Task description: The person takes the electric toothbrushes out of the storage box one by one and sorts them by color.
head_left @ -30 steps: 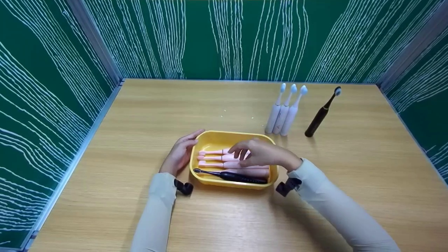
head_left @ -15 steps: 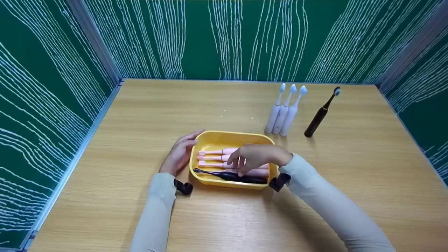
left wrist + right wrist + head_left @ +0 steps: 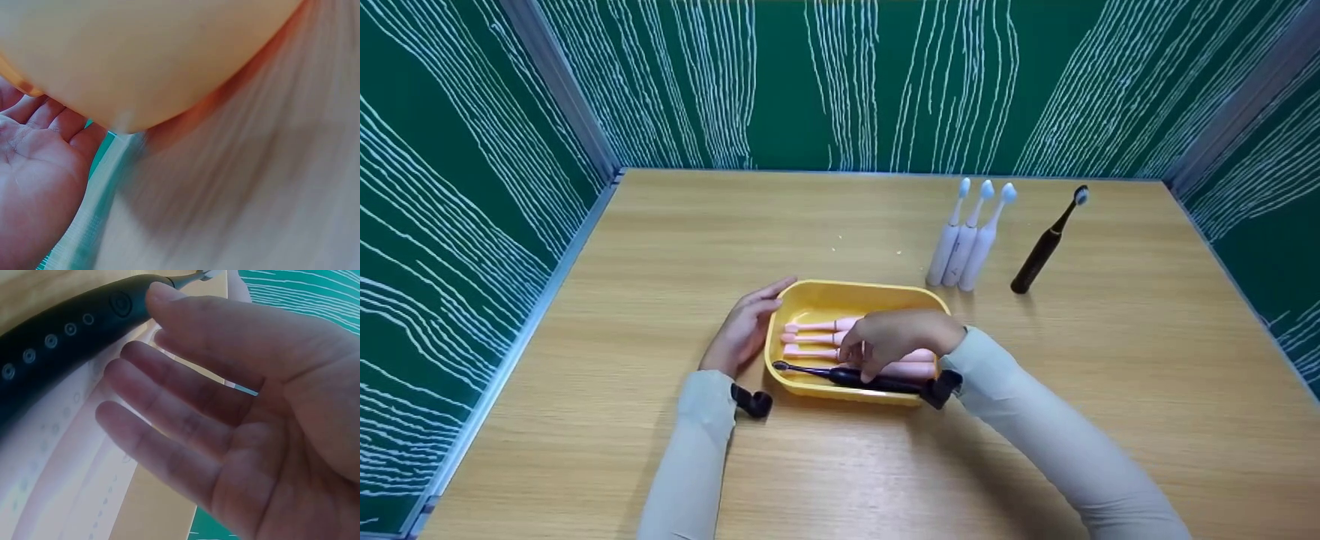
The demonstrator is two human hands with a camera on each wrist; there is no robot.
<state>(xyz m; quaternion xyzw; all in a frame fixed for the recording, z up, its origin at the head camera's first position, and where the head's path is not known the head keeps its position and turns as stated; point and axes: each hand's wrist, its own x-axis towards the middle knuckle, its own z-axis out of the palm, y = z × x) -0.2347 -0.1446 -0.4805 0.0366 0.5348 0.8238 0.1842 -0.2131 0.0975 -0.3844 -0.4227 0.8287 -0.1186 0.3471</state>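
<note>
A yellow plastic basket (image 3: 870, 284) stands mid-table in the head view. Several pink electric toothbrushes (image 3: 814, 351) lie side by side in it, heads to the left. Nearest me inside it is a black electric toothbrush (image 3: 829, 373). My left hand (image 3: 737, 334) rests against the basket's left wall, fingers extended along the outside. Over the basket's contents is my right hand (image 3: 889, 337), fingers spread and slightly bent. In the right wrist view, its thumb lies by the neck end of the black toothbrush (image 3: 84, 332), the other fingers beside the handle; contact is unclear.
Three white electric toothbrushes (image 3: 960, 251) stand upright in a row behind the basket's right end. Farther right stands another black toothbrush (image 3: 1039, 259). Small white specks (image 3: 898, 253) dot the wooden table (image 3: 697, 225). Green panels (image 3: 787, 90) with white lines enclose it.
My right hand has moved left and toward me, lowering from above the pink toothbrushes to the black one in the basket. The left hand and the basket stay in place.
</note>
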